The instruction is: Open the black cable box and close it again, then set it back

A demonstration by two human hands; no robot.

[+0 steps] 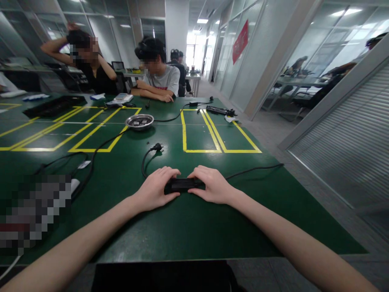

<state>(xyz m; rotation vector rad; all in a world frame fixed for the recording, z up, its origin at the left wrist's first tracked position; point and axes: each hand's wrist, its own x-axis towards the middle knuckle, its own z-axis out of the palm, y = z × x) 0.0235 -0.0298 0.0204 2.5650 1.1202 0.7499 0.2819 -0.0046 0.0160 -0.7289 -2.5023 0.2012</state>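
Observation:
Both my hands grip a black power adapter at or just above the green table. My left hand is closed around its left end, and my right hand pinches the right end. Whether the adapter touches the table I cannot tell. From its left side a black cord curves up to a plug, whose metal prongs point right. A thinner black cable runs from behind my right hand toward the table's right edge. My fingers hide both ends of the adapter.
A metal bowl with small metal parts stands beyond my hands. Yellow tape marks rectangles on the table. Another adapter with a cord and a black folded device lie farther back. Two people sit across; a blurred object lies at left.

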